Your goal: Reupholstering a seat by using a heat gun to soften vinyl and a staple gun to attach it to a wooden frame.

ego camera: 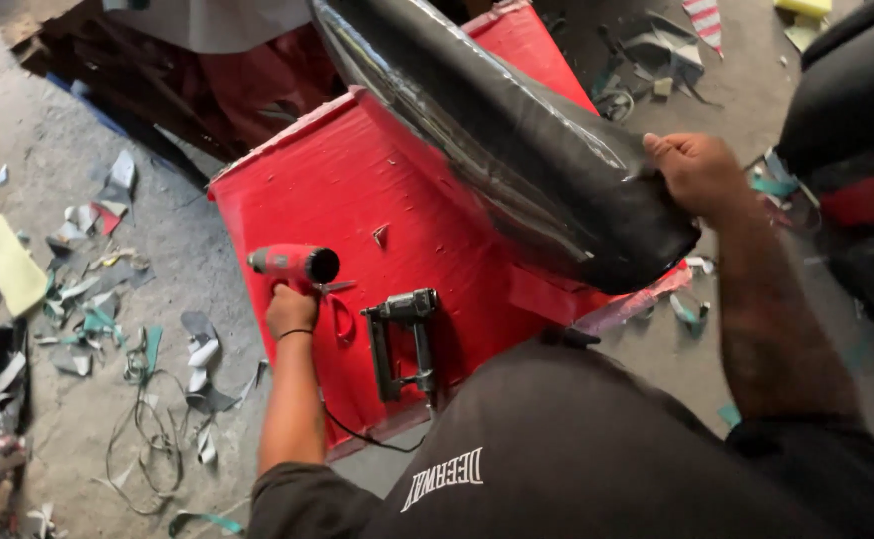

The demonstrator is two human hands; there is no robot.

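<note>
- The left hand [290,311] was clamped on a red heat gun [294,265] near the red table's [297,190] left edge.
- The right hand [698,172] gripped the black wrapped seat's [517,140] end above the table.
- Holding the cover taut and the nozzle moving would likely avoid scorching.

A: Daylight looks soft and even, brighter over the grey concrete floor [68,140] at the left edge.

B: Any glare?

A: Long white streaks run along the glossy black plastic-wrapped seat cushion [517,150]. The red covered worktable [357,190] looks saturated.

B: Sharpness?

A: The right hand [696,172] and forearm smear with motion; the right edge is dark and soft.
</note>
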